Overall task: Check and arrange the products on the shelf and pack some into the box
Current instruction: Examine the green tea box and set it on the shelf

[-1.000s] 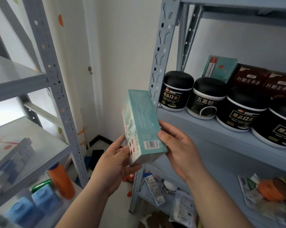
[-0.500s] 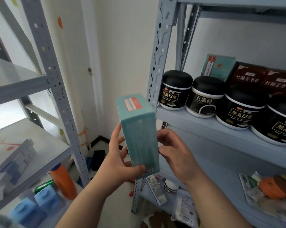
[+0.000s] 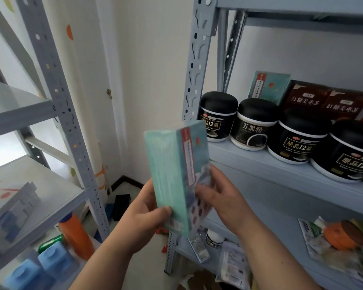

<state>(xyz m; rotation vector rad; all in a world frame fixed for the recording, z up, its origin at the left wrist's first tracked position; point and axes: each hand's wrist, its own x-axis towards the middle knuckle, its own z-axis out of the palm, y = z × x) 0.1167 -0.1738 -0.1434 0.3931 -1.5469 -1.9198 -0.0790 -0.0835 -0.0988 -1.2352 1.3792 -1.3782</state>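
Note:
A teal product box (image 3: 172,166) stands upright in front of me, held between both hands. My left hand (image 3: 143,218) grips its lower left edge, thumb across the near face. My right hand (image 3: 220,197) touches the printed right face with spread fingers. On the right shelf (image 3: 281,174) stand several black-lidded jars (image 3: 256,124). Behind them a matching teal box (image 3: 268,86) and two dark red boxes (image 3: 325,101) lean against the wall. No packing box is in view.
The shelf's grey upright post (image 3: 197,59) stands just behind the held box. The lower right shelf holds packets and an orange-lidded jar (image 3: 341,235). The left rack (image 3: 57,101) carries white boxes, an orange bottle (image 3: 76,235) and blue packs (image 3: 51,262).
The teal box has been turned in my hands: first its barcode end faced me, then a narrow side with a red label, now its printed front faces right.

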